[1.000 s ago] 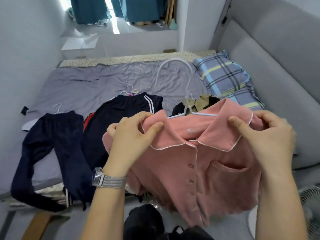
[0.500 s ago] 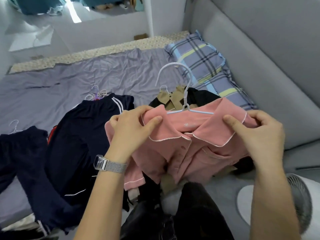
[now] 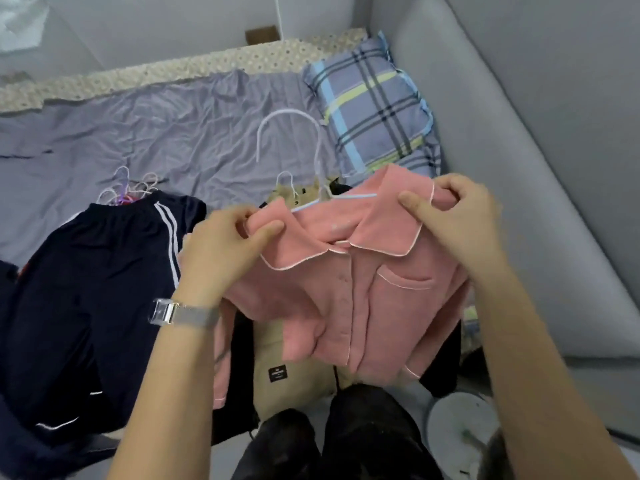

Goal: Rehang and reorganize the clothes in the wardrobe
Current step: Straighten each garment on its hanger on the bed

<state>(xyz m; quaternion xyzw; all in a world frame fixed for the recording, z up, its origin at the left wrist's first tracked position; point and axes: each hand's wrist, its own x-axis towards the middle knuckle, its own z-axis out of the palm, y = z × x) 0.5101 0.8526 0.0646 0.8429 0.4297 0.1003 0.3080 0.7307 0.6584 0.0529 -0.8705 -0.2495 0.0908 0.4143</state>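
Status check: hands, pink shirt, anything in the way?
Left hand and right hand pinch the pink button-up shirt at its shoulders. White plastic hanger sits inside the collar. Tan jacket lies underneath.

A small black label (image 3: 277, 373) with white lettering on the tan garment (image 3: 294, 386), too blurred to read.

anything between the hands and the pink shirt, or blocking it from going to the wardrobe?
Nothing between them: the left hand and right hand both pinch the pink shirt at the shoulders, white hanger already inside the collar. The wardrobe is not in view, so the route to it cannot be judged.
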